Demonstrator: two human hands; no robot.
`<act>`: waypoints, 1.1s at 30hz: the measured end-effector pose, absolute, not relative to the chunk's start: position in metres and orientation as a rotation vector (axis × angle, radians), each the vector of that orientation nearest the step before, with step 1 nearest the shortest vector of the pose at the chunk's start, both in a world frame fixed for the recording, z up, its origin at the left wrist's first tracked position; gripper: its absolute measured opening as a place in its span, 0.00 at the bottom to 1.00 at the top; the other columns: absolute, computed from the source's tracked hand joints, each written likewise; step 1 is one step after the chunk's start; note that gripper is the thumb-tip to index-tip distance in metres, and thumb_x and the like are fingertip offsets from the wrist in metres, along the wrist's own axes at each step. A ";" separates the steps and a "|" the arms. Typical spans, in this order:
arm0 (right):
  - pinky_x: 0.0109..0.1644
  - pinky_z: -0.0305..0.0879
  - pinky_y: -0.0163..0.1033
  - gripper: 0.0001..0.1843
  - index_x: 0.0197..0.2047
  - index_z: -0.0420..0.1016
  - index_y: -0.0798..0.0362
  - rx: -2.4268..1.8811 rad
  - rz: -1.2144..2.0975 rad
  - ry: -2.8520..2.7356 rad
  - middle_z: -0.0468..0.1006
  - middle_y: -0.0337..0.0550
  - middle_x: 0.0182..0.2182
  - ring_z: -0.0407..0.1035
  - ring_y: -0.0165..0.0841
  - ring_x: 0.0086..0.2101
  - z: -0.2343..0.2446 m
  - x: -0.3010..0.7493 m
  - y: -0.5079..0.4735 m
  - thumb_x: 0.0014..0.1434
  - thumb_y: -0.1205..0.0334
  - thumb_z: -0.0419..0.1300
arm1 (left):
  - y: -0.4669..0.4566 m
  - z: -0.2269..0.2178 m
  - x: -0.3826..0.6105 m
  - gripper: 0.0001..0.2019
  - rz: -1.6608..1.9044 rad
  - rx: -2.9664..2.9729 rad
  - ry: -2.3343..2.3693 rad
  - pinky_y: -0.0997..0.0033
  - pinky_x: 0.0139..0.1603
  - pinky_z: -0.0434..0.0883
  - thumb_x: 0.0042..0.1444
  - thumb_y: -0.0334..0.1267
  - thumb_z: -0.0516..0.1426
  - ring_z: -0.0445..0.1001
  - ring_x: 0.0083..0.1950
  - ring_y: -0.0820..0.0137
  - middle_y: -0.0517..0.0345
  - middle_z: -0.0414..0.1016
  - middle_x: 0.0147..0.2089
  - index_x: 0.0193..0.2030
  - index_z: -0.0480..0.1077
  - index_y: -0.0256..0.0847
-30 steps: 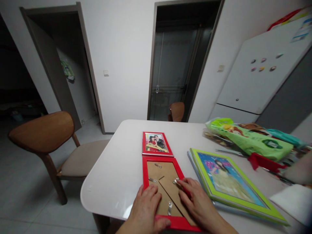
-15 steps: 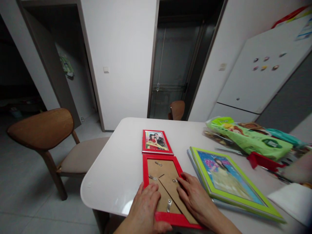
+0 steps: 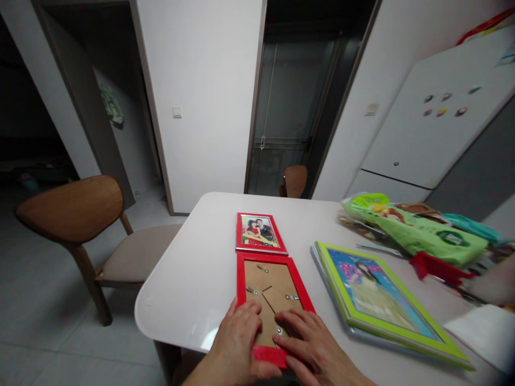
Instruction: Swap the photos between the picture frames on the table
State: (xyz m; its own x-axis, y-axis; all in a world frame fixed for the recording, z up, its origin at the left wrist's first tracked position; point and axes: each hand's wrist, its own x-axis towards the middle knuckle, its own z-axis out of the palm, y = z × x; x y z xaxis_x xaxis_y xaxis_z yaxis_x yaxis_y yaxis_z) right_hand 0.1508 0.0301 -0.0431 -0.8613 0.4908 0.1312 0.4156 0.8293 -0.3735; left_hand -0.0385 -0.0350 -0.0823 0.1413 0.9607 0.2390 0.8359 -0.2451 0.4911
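Note:
A red picture frame (image 3: 273,287) lies face down at the near edge of the white table (image 3: 201,273), its brown backing board and small metal clips showing. My left hand (image 3: 237,346) rests on the frame's lower left corner, fingers flat and thumb along the bottom rail. My right hand (image 3: 309,348) lies flat on the backing, its fingertips at the lowest metal clip (image 3: 277,331). A second red frame (image 3: 258,233) with a photo lies face up just beyond.
A green-framed picture (image 3: 374,292) lies on a stack to the right. Green plastic bags (image 3: 414,228) and a red object (image 3: 434,266) sit at the far right. A wooden chair (image 3: 84,230) stands left of the table; a white fridge (image 3: 434,123) stands right.
My right hand slid from the clip on the frame's right side down to the bottom clip. The left hand stayed on the lower left corner. The view shifted slightly.

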 end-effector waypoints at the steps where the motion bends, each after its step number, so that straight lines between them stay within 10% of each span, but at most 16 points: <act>1: 0.51 0.51 0.47 0.16 0.46 0.67 0.43 -0.719 0.508 -2.756 0.65 0.42 0.48 0.56 0.38 0.48 -0.043 0.146 0.032 0.54 0.57 0.48 | -0.035 -0.084 -0.039 0.30 0.771 2.178 1.753 0.53 0.56 0.53 0.30 0.56 0.61 0.60 0.54 0.59 0.47 0.62 0.54 0.39 0.65 0.39; 13: 0.43 0.55 0.39 0.15 0.40 0.70 0.47 -0.883 0.357 -2.691 0.68 0.42 0.35 0.60 0.34 0.40 -0.050 0.073 0.065 0.52 0.69 0.48 | -0.033 -0.093 -0.041 0.26 0.956 2.175 1.704 0.57 0.53 0.57 0.27 0.55 0.63 0.66 0.47 0.60 0.50 0.70 0.45 0.30 0.66 0.39; 33: 0.35 0.57 0.33 0.12 0.29 0.72 0.54 -1.160 0.387 -2.428 0.74 0.43 0.28 0.66 0.31 0.31 -0.055 0.060 0.096 0.53 0.61 0.49 | -0.032 -0.093 -0.042 0.25 0.928 2.169 1.690 0.56 0.53 0.57 0.27 0.54 0.63 0.66 0.48 0.60 0.51 0.69 0.47 0.30 0.67 0.39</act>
